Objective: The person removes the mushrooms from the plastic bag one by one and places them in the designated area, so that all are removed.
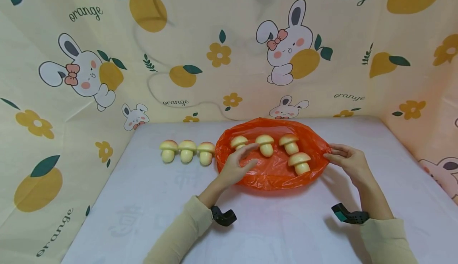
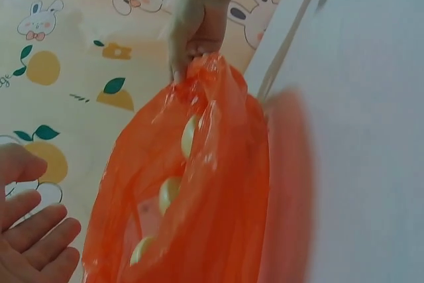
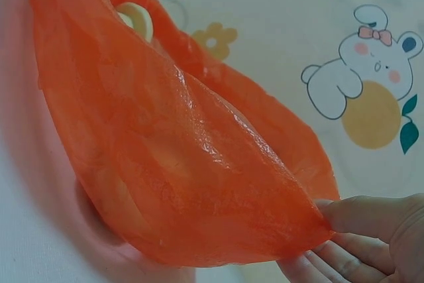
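Note:
An orange-red plastic bag [image 1: 272, 181] lies spread with its mouth up, and several toy mushrooms [image 1: 299, 160] with pale stems and yellowish caps are inside. My right hand [image 1: 348, 161] pinches the bag's right edge between thumb and fingers; the right wrist view shows this grip on the film [image 3: 172, 183] closely. Over the bag's left part hovers my left hand [image 1: 236, 168], fingers parted and holding nothing, partly covering one mushroom. In the left wrist view that hand [image 2: 36, 236] is beside the bag [image 2: 228, 197], its fingers extended.
Three more mushrooms [image 1: 187, 151] stand in a row left of the bag, the nearest by its rim. A white cloth [image 1: 150, 200] covers the table. Behind and at the sides hangs a printed sheet [image 1: 229, 85] with rabbits and oranges.

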Demonstrator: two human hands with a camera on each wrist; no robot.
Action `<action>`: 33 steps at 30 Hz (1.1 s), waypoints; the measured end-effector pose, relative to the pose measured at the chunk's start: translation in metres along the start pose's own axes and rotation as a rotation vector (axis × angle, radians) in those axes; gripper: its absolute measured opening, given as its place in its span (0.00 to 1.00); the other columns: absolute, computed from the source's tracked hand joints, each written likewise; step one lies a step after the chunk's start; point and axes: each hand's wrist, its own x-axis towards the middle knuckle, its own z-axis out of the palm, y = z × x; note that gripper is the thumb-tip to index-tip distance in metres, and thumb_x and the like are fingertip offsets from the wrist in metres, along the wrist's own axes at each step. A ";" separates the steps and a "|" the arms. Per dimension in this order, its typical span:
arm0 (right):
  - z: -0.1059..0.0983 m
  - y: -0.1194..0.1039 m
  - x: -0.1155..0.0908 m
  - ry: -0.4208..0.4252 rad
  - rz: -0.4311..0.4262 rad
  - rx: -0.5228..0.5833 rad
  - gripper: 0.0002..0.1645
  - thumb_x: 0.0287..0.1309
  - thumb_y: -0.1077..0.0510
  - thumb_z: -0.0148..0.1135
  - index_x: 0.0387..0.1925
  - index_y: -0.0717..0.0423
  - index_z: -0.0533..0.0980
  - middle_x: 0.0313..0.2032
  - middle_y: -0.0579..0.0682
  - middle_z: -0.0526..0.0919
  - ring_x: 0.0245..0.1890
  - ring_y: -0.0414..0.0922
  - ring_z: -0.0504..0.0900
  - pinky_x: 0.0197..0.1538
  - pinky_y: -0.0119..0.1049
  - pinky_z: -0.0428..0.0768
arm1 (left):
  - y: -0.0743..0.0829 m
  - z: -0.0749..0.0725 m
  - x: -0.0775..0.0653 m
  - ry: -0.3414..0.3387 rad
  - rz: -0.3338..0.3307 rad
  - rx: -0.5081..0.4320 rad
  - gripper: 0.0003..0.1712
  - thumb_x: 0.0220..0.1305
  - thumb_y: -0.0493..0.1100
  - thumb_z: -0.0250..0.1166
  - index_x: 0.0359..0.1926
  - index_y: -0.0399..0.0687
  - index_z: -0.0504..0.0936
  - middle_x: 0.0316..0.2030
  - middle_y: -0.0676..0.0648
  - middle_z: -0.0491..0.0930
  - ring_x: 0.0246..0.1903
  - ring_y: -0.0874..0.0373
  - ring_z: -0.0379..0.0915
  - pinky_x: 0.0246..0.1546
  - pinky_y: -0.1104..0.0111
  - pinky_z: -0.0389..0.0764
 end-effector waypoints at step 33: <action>0.008 0.014 0.007 0.059 0.041 -0.008 0.35 0.65 0.53 0.58 0.63 0.76 0.63 0.27 0.17 0.75 0.31 0.19 0.77 0.40 0.20 0.84 | 0.006 0.085 0.047 -0.003 -0.218 0.130 0.28 0.66 0.45 0.62 0.65 0.43 0.71 0.63 0.45 0.75 0.65 0.53 0.70 0.69 0.62 0.71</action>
